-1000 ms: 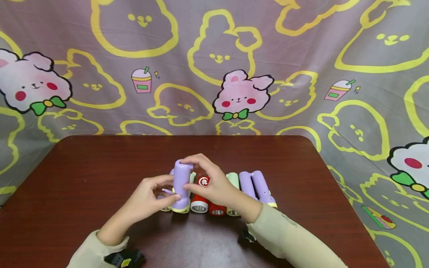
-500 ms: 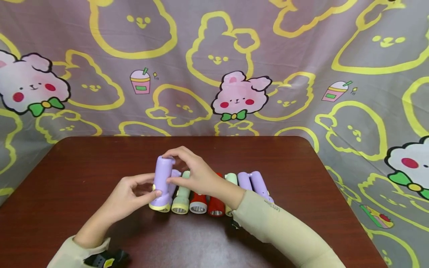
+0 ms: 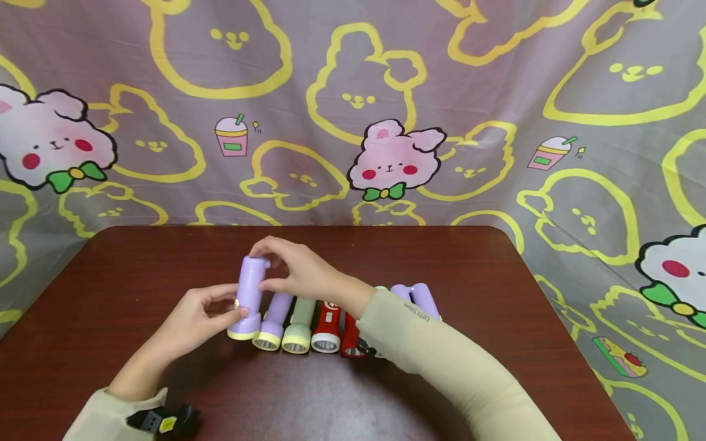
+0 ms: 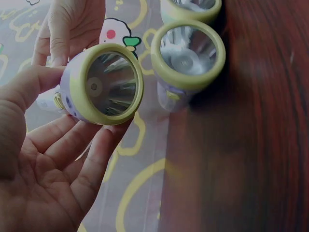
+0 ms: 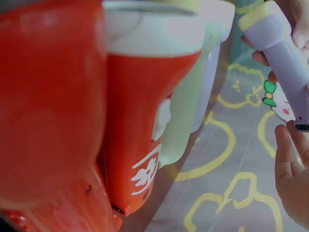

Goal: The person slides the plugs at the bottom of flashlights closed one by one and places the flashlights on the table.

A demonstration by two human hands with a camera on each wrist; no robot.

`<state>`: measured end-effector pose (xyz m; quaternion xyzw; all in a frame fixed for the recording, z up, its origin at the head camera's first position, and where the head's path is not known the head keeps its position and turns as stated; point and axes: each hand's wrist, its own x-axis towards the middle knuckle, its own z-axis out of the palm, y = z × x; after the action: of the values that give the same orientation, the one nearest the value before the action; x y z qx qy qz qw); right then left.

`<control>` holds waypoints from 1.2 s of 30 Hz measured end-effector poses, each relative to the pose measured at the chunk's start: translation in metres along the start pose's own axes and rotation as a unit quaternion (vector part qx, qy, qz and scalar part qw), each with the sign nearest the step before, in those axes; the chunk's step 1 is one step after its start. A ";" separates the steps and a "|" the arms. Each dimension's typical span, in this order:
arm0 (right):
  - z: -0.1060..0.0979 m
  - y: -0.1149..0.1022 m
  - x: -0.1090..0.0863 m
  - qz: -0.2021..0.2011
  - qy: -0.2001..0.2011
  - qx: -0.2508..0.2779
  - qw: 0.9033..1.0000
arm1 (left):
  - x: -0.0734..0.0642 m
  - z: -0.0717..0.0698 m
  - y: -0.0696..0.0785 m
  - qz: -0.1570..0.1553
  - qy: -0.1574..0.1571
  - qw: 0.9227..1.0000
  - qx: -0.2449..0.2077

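Note:
A purple flashlight (image 3: 250,291) with a pale yellow rim is held between both hands, at the left end of a row of flashlights. Its lens end points down toward the person in the head view. My left hand (image 3: 193,324) grips it near the head, thumb on the near side, and the left wrist view looks into its round lens (image 4: 113,87). My right hand (image 3: 300,269) pinches the tail end between thumb and fingers. Just right of it lies another purple flashlight (image 3: 274,321), then a green flashlight (image 3: 300,324).
Farther right in the row are a red flashlight (image 3: 327,327) with a white rim and a second red flashlight (image 3: 350,334), partly behind the right sleeve (image 3: 419,343). Two purple flashlights (image 3: 423,300) lie at the right end. The brown table (image 3: 441,257) backs onto a patterned curtain (image 3: 309,110).
Both hands have moved left with the purple flashlight, from over the row to its left end. The second purple and the green flashlights have come into fuller view.

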<state>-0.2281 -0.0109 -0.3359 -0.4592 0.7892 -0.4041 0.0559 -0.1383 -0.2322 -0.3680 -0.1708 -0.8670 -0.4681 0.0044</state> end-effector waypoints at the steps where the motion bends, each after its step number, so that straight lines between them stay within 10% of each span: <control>1: 0.000 0.001 0.002 0.002 -0.007 -0.001 1.000 | 0.000 -0.001 -0.002 -0.007 -0.002 1.000 0.003; 36: -0.004 0.039 0.035 0.081 -0.158 -0.071 0.982 | 0.012 0.002 -0.031 -0.148 -0.066 0.986 0.029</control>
<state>-0.2768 -0.0258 -0.3502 -0.4547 0.8317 -0.2632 0.1796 -0.1585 -0.2424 -0.3920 -0.0711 -0.8941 -0.4264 -0.1171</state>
